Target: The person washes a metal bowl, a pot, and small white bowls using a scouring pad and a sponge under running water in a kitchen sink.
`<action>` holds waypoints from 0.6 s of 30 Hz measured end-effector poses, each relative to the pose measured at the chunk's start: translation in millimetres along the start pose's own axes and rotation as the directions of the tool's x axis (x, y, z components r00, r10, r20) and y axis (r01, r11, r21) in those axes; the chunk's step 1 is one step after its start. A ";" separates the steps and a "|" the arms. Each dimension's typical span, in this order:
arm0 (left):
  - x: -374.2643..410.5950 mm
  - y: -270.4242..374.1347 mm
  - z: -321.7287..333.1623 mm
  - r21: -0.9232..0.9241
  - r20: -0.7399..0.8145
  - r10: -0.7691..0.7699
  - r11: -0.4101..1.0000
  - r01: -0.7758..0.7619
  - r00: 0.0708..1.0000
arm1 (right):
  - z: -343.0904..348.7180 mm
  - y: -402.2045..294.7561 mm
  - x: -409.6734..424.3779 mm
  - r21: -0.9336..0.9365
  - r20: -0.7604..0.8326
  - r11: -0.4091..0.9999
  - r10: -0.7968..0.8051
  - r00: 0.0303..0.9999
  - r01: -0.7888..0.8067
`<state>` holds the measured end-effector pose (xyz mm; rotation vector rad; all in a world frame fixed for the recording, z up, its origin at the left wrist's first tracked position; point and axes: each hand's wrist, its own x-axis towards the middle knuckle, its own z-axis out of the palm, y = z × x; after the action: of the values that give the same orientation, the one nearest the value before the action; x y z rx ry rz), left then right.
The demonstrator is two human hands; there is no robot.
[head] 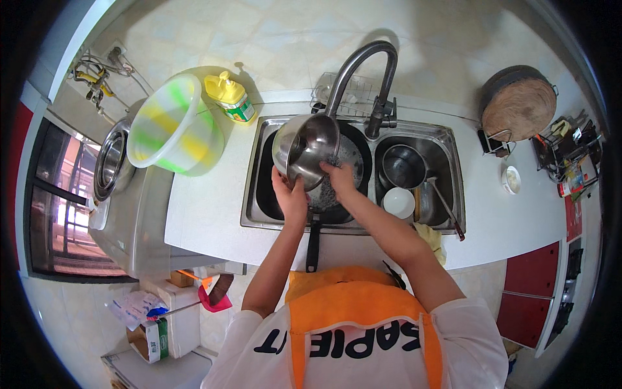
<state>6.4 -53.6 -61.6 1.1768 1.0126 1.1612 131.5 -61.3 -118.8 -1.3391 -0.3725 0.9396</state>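
A stainless steel bowl (311, 138) is tilted on its side above the left basin, beneath the spout of the faucet (362, 53). My left hand (291, 199) grips its lower rim. At the inner wall is my right hand (340, 177), fingers closed on a small grey scourer (333, 160), apparently steel wool. Below both hands, a dark frying pan (354, 150) with soapy water fills much of the left basin. Its black handle (313, 248) sticks out over the counter's front edge. Whether water runs from the spout cannot be made out.
The right basin (454, 170) holds a metal pot (403, 167), a white bowl (398, 203) and a long-handled utensil (444, 206). A yellow cloth (431, 240) drapes over its front edge. Left stand a plastic tub (175, 126) and yellow pump bottle (232, 99); right, a round chopping board (520, 109).
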 end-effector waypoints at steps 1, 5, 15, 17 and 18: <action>0.8 0.0 4.3 -0.004 0.001 0.052 0.999 -0.052 0.999 | 6.1 -1.9 -12.4 0.189 0.011 0.976 0.109 0.994 -0.109; -2.7 -19.4 0.4 0.006 -0.013 0.040 0.999 -0.040 0.999 | 18.9 3.7 -34.9 0.344 0.094 0.870 0.341 0.935 -0.352; -18.9 -24.8 -15.1 -0.051 0.019 -0.157 0.986 0.158 0.987 | -17.4 -33.0 20.5 -0.747 0.161 0.562 -0.367 0.916 0.356; -16.9 -21.2 -11.3 -0.067 0.020 -0.107 0.992 0.108 0.994 | -13.7 1.2 24.3 -0.555 0.023 0.793 -0.288 0.957 0.252; -16.7 -19.8 -2.4 -0.117 -0.013 -0.104 0.988 0.102 0.995 | -15.6 29.2 23.9 -0.367 -0.018 0.922 -0.138 0.990 0.121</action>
<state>4.2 -69.9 -81.7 1.0120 0.9949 1.1360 146.4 -55.0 -156.3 -1.6489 -0.6181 0.7506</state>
